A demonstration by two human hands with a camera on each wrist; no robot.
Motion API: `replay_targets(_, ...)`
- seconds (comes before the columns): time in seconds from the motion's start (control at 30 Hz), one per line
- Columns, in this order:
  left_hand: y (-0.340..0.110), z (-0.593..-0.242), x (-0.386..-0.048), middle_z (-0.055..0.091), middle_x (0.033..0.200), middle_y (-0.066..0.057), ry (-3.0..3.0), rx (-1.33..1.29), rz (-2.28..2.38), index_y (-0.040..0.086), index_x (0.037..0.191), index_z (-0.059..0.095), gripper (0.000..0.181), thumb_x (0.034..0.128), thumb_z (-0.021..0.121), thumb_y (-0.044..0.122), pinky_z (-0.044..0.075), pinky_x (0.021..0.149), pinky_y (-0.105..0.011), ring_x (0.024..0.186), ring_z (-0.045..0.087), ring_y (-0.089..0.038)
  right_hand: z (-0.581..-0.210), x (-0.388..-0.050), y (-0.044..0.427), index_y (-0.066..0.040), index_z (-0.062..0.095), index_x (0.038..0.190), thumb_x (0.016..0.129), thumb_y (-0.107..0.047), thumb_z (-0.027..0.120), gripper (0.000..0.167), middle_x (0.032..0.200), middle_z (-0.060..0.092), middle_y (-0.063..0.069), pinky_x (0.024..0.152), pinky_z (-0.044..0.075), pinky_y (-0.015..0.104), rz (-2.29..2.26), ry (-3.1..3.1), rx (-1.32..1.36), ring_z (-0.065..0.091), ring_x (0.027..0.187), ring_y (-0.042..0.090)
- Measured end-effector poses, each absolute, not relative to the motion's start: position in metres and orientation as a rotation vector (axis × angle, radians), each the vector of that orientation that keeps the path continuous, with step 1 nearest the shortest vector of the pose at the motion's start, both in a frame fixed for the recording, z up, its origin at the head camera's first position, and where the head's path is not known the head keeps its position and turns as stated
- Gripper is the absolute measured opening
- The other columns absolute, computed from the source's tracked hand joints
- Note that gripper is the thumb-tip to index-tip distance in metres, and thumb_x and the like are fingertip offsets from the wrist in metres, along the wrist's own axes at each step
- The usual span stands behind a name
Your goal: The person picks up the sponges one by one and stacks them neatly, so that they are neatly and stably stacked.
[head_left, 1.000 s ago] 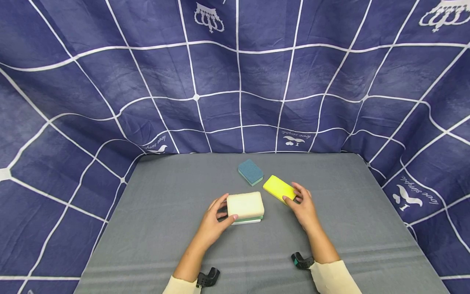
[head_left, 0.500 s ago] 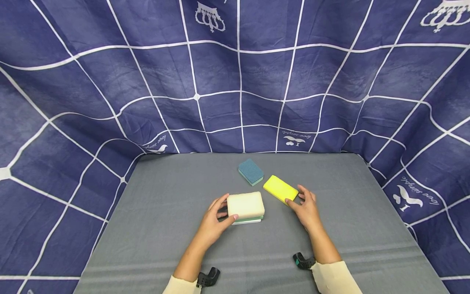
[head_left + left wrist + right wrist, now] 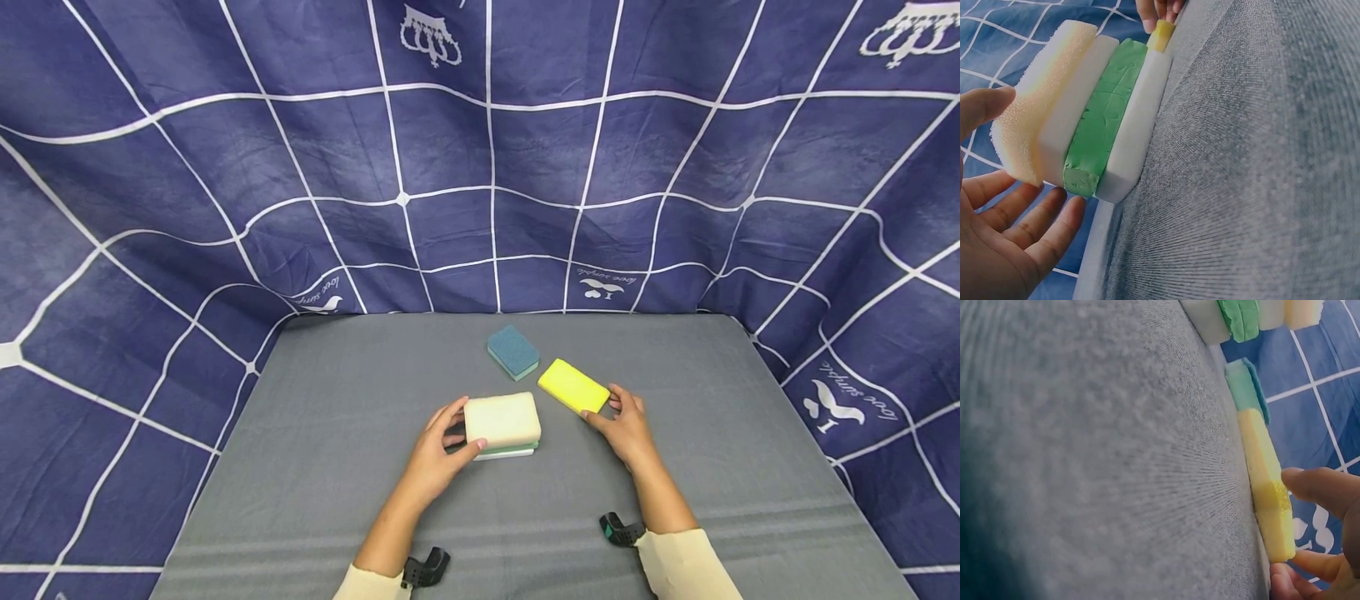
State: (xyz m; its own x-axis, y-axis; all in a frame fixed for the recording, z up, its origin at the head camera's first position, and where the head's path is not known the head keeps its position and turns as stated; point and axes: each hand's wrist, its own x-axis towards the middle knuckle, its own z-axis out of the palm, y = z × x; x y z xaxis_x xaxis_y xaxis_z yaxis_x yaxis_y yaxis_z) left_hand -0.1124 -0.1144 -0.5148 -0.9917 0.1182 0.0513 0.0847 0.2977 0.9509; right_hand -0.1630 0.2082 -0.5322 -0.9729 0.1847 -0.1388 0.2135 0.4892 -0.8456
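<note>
A stack stands mid-table: a cream sponge point(image 3: 501, 418) on top, then a white block point(image 3: 1075, 103), a green block point(image 3: 1107, 106) and another white block point(image 3: 1138, 125) at the bottom. My left hand point(image 3: 438, 446) rests at the stack's left end, thumb by the cream sponge and fingers loosely spread along the end. To the right, a yellow sponge point(image 3: 573, 386) lies flat on the cloth. Beside its near right end is my right hand point(image 3: 624, 425), thumb and fingertips at its edges, fingers relaxed. Whether they touch it is hard to tell.
A blue-topped sponge point(image 3: 513, 352) lies behind the stack, just left of the yellow one. Grey cloth point(image 3: 337, 467) covers the table. Navy curtains point(image 3: 450, 150) with white grid lines enclose its back and sides.
My right hand has shifted slightly right, uncovering more of the yellow sponge's right end. The left hand and the stack look the same.
</note>
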Motion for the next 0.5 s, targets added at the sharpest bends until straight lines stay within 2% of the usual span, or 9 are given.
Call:
replay_targets(0.23,-0.1139,-0.5158,-0.1128,0.051,0.146,-0.009,2.5,0.192,1.843,0.015,0.152,0.045,0.076,0.0867,0.081,0.028,0.054,0.101,-0.049,0.131,0.055,-0.03,-0.5354,-0.1649,0.2107,0.0,0.037,0.152,0.087,-0.021,0.078,0.079,0.139,0.04,0.023,0.108,0.04,0.053,-1.426,2.755,0.331,0.043,0.131,0.037)
replay_targets(0.5,-0.1147,-0.5159,-0.1117,0.05,0.147,-0.008,2.505,0.21,1.851,0.017,0.153,0.044,0.076,0.0874,0.081,0.028,0.055,0.101,-0.048,0.131,0.055,-0.029,-0.5354,-0.1646,0.2115,0.0,0.037,0.151,0.088,-0.023,0.078,0.079,0.138,0.039,0.023,0.109,0.039,0.054,-1.37,2.77,0.307,0.042,0.13,0.038)
